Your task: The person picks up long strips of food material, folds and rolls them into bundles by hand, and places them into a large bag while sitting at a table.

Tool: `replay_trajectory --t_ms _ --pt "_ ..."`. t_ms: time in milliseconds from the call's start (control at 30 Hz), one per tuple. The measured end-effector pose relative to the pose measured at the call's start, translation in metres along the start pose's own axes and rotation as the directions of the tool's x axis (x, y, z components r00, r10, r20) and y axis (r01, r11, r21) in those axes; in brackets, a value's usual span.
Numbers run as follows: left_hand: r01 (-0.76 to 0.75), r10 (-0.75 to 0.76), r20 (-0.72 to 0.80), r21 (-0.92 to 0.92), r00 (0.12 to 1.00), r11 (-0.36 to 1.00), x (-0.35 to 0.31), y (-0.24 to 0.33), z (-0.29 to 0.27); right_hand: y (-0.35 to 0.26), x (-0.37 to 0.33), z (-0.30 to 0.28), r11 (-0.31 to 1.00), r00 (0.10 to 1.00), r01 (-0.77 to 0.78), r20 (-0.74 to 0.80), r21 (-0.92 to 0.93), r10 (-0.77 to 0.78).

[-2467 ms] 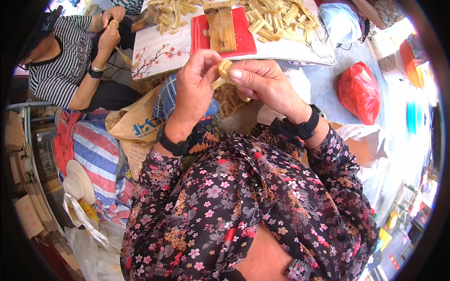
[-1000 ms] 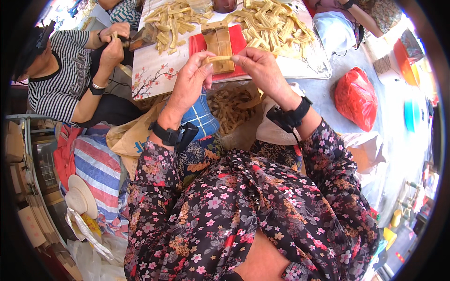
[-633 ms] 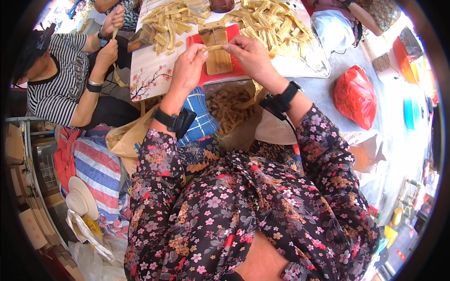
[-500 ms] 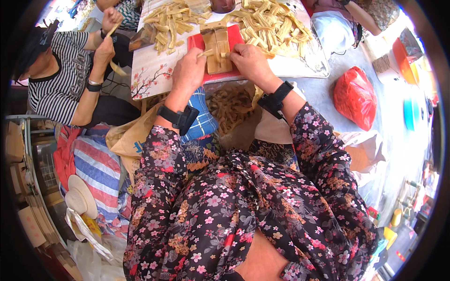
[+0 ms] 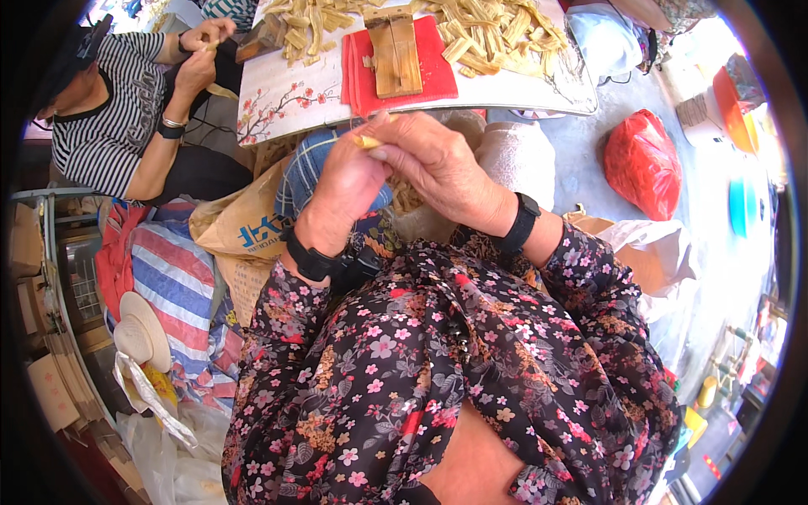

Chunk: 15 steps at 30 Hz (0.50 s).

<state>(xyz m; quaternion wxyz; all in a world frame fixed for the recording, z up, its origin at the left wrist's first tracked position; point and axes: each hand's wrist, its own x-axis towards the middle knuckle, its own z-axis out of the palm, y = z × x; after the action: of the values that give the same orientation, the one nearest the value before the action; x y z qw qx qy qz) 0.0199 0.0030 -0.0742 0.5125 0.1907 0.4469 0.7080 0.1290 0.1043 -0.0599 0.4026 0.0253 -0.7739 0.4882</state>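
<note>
My left hand (image 5: 343, 183) and my right hand (image 5: 439, 164) meet just short of the table's near edge. Both are closed, fingertips together, on a small pale yellow strip (image 5: 368, 141), of which only a short piece shows. Beyond them a grooved wooden block (image 5: 397, 69) lies on a red mat (image 5: 439, 77) at the table edge, with neither hand touching it. Ridged yellowish strips are heaped at the far right (image 5: 513, 34) and far left (image 5: 316, 25) of the block.
The white table (image 5: 286, 105) has a printed blossom branch. On the left a person in a striped shirt (image 5: 109, 118) handles another strip. A red plastic bag (image 5: 644, 164) sits on the floor at right. Striped cloth (image 5: 172, 295) and a pale hat (image 5: 141, 330) lie at left.
Both hands have left the wooden block, drawn back toward my body and come together with the strip between their fingers. The table now appears higher in view.
</note>
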Motion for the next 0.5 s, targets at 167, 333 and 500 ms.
replay_trajectory --t_ms 167,333,500 --pt "0.145 -0.148 -0.026 -0.111 0.989 0.983 -0.002 -0.007 0.000 0.000 -0.001 -0.002 0.816 0.894 -0.447 0.151 0.366 0.422" --pt "-0.014 -0.009 0.036 0.583 0.999 0.812 -0.006 0.001 0.012 0.030 -0.004 -0.002 0.919 0.928 -0.373 0.057 0.130 0.368" --pt "-0.216 0.516 0.269 0.963 0.813 -0.161 -0.020 0.022 0.033 0.025 -0.001 -0.003 0.724 0.829 -0.534 0.102 0.438 0.550"
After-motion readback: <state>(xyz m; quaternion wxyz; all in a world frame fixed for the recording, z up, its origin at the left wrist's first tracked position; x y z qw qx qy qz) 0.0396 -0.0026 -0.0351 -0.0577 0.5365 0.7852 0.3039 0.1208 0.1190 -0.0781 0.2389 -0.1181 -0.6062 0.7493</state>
